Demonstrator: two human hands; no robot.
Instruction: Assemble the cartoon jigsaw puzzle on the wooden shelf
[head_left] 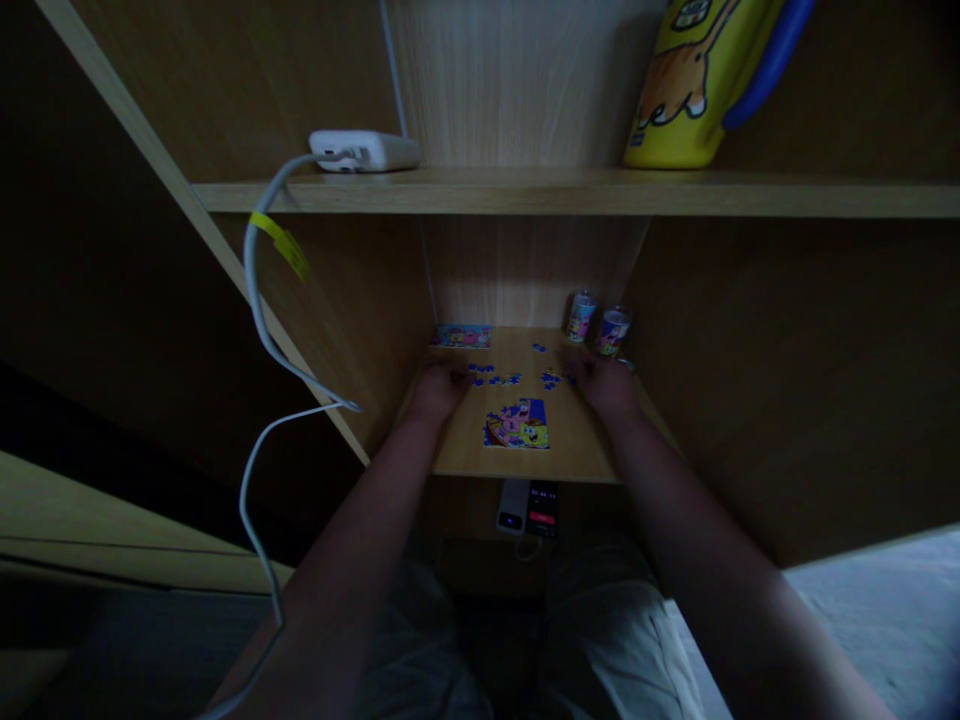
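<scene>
A partly assembled jigsaw puzzle [517,424] with a cartoon picture lies near the front of the low wooden shelf [465,462]. Behind it, loose blue-backed puzzle pieces [495,380] are scattered on the left, and a smaller cluster of pieces [551,381] lies on the right. My left hand [441,388] rests at the left end of the loose pieces, its fingers curled together; what they hold, if anything, is too dark to see. Beside the right cluster, my right hand [609,386] has its fingers pinched, with a small blue puzzle piece [572,380] at the tips.
Two small printed cans [580,316] stand at the back right, and a flat picture card [461,336] lies back left. Overhead, an upper shelf [525,192] carries a white charger [364,151] with a hanging cable [251,270] and a yellow mug [679,90]. Two phones [541,508] lie below.
</scene>
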